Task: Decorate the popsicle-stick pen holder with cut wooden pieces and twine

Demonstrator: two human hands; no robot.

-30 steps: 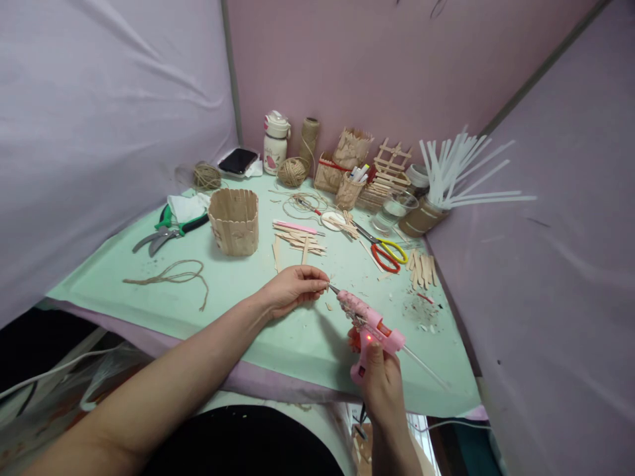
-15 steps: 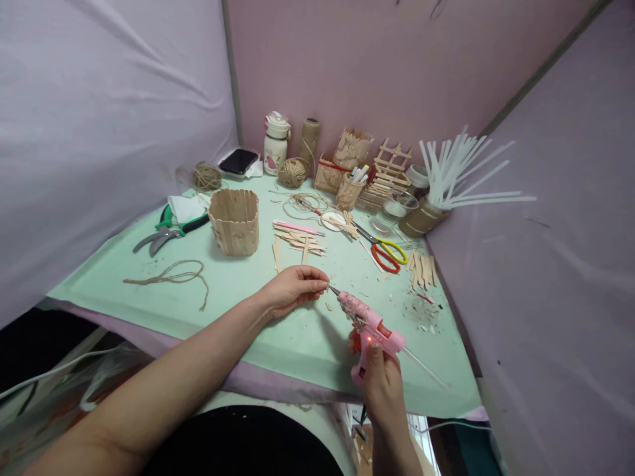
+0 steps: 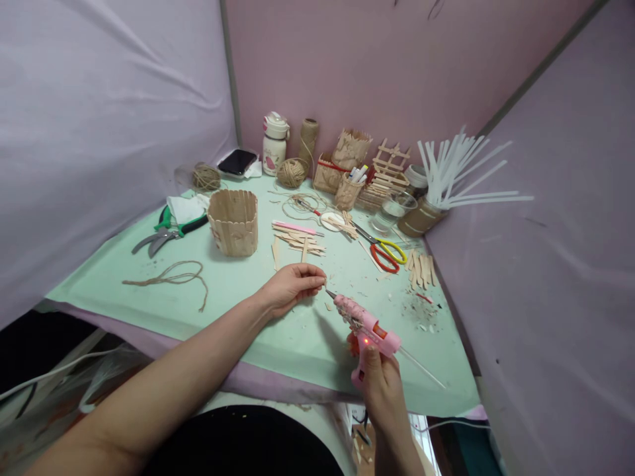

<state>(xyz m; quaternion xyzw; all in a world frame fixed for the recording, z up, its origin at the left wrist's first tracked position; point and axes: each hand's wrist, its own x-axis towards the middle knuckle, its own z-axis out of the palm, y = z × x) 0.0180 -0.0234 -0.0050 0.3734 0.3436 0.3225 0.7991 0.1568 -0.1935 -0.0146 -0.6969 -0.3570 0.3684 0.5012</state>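
Observation:
My left hand (image 3: 296, 287) is pinched near the middle of the green-covered table, around something too small to make out at its fingertips. The fingers of my right hand (image 3: 381, 378) wrap round the handle of a pink glue gun (image 3: 370, 324), whose small red light is lit. Its metal nozzle points up and left, right by my left fingertips. A clear glue stick (image 3: 421, 365) pokes out of the gun's back. Beyond my left hand lies a pile of thin wooden pieces (image 3: 302, 243). The wooden-stick container (image 3: 233, 223) stands upright to the left.
Green-handled pruners (image 3: 169, 233) and looped twine (image 3: 186, 272) lie left. Scissors (image 3: 384, 253) and wooden sticks (image 3: 421, 270) are at right. Along the back stand a bottle (image 3: 274, 144), twine balls, stick-made holders, a clear cup (image 3: 394, 210) and a jar of white glue sticks (image 3: 421, 217).
The glue gun and my right hand have shifted slightly left, and the nozzle has dipped a little. My left hand keeps its pinch and is almost in the same place.

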